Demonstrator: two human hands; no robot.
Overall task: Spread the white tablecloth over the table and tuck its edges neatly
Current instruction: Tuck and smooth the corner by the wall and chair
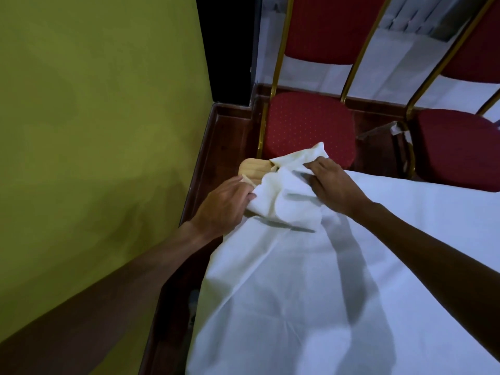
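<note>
Nearest me on the head feed, the cloth (311,280) lies flat and fairly smooth over the table, with its left edge hanging down the side next to the wall (94,117). Both forearms reach across it to the far left corner, where the fabric is gathered into a rumpled bunch.

The left hand (221,204) sits at the edge with its fingers curled into the underside of that bunch, gripping it. The right hand (332,185) comes over the top with thumb and fingers closed on the cloth's loose corner, which sticks up past the knuckles.

Just beyond, the bare wooden table corner (254,169) shows, so this corner is not yet covered. Behind it stand a red chair (308,125) and a second chair (457,147) to the right.

I judge the spreading mostly done on this side, with the corner being dressed now. The next move calls for drawing the bunch out over the wood, evenly with both hands (a one-sided pull would likely skew the flat part), then folding the slack down and under.
</note>
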